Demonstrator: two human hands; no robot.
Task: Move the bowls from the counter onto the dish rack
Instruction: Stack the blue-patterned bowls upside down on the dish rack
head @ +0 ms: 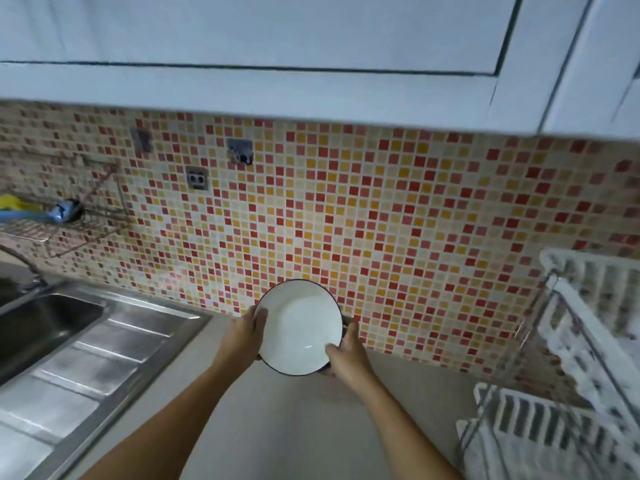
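A white bowl (299, 325) with a thin dark rim is held up in front of the tiled wall, its inside facing me. My left hand (247, 332) grips its left edge with the thumb over the rim. My right hand (346, 355) grips its lower right edge, thumb inside the bowl. The bowl is above the grey counter (294, 431). The white two-tier dish rack (568, 368) stands at the right, apart from the bowl. No other bowl shows.
A steel sink (41, 323) with a ribbed drainboard (86, 372) lies at the left. A wire wall shelf (31, 226) holds a yellow and blue item. White cabinets (311, 64) hang overhead. Mosaic tiles (381, 220) cover the wall.
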